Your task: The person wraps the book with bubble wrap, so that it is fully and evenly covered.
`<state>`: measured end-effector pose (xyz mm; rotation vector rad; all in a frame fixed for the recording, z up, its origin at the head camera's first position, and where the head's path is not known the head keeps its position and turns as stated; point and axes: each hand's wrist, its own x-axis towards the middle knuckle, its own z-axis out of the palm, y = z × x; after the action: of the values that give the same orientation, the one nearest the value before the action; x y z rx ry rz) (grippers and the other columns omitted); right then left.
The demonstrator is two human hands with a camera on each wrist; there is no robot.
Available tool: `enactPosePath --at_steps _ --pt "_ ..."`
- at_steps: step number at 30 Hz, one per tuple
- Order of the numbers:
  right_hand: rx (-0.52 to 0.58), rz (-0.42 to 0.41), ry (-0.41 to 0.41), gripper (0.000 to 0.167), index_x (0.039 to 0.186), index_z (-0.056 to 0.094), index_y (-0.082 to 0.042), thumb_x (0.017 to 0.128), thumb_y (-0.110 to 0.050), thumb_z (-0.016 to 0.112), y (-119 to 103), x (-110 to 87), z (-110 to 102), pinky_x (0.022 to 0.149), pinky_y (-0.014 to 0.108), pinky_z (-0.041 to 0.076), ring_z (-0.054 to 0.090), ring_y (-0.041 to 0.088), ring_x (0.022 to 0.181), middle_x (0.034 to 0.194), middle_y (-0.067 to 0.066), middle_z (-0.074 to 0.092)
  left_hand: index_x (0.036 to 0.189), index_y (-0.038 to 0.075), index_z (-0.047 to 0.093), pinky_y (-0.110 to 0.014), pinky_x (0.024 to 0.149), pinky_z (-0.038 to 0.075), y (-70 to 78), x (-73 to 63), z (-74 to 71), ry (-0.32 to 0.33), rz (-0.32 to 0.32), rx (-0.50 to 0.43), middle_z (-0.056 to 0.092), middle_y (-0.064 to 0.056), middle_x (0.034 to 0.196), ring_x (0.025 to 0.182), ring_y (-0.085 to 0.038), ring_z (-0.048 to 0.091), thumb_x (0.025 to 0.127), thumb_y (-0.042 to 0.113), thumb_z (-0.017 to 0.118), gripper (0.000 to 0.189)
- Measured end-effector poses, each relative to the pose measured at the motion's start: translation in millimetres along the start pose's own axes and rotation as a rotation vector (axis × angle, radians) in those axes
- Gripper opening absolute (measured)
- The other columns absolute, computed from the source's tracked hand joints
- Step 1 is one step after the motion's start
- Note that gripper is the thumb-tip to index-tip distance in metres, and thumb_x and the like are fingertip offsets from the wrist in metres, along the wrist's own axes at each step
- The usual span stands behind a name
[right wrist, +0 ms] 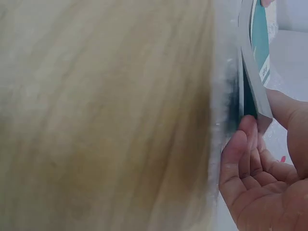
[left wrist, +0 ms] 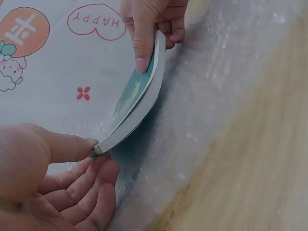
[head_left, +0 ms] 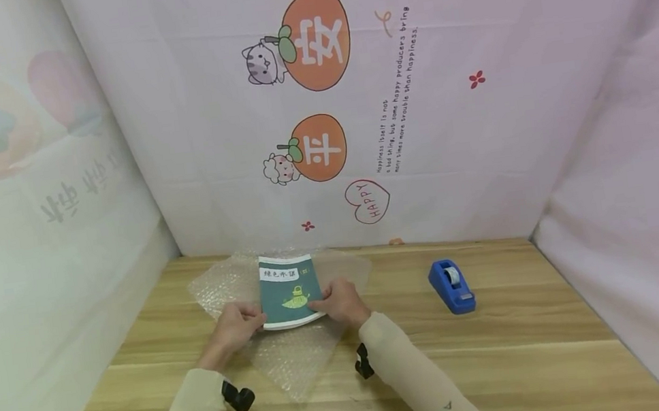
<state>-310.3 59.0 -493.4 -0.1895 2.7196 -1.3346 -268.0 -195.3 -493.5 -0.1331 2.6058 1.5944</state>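
Note:
A thin paperback book (head_left: 283, 293) with a dark green cover, a white title label and a yellow-green drawing is held between both hands over a sheet of bubble wrap (head_left: 292, 361). My left hand (head_left: 238, 324) pinches its near left corner, thumb on top and fingers beneath. At the near right side, my right hand (head_left: 341, 302) grips the book the same way, its thumb lying on the cover. In the left wrist view the pages' edge (left wrist: 137, 113) bows downward between the hands. The right wrist view shows fingers (right wrist: 245, 144) under the book, beside the bubble wrap.
A blue tape dispenser (head_left: 452, 286) with a roll of clear tape stands on the wooden table (head_left: 509, 361), right of the bubble wrap. A printed cloth (head_left: 450, 129) hangs behind the table, with more cloth along the left and right sides.

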Motion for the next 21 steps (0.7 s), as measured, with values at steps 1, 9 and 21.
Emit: enactPosePath --at_steps 1,9,21 --pt "-0.011 0.001 -0.009 0.052 0.054 0.05 -0.014 0.089 -0.026 0.087 1.0 0.0 1.0 0.046 0.022 0.032 0.04 0.009 0.052 0.051 -0.007 0.043 0.094 -0.005 0.072 -0.025 0.057 0.049 -1.6 0.3 0.6 -0.001 0.007 0.001 0.072 -0.01 0.083 0.071 -0.015 0.061 0.097 0.007 0.071 0.012" --pt "-0.046 0.0 -0.045 0.061 0.047 0.044 -0.015 0.09 -0.028 0.086 6.7 4.4 6.0 0.044 0.022 0.027 0.033 0.007 0.046 0.044 -0.01 0.033 0.093 -0.008 0.073 -0.026 0.064 0.055 -5.3 1.0 -1.1 -0.044 0.025 0.045 0.075 -0.013 0.082 0.074 -0.017 0.066 0.099 0.005 0.069 0.016" --pt "-0.074 -0.014 -0.021 0.063 0.045 0.044 -0.015 0.089 -0.029 0.087 8.3 6.3 8.3 0.044 0.022 0.025 0.03 0.007 0.046 0.043 -0.01 0.03 0.072 0.004 0.071 -0.022 0.057 0.047 4.0 4.5 -3.4 -0.061 -0.03 0.18 0.069 -0.003 0.067 0.063 -0.012 0.057 0.095 0.01 0.072 0.024"
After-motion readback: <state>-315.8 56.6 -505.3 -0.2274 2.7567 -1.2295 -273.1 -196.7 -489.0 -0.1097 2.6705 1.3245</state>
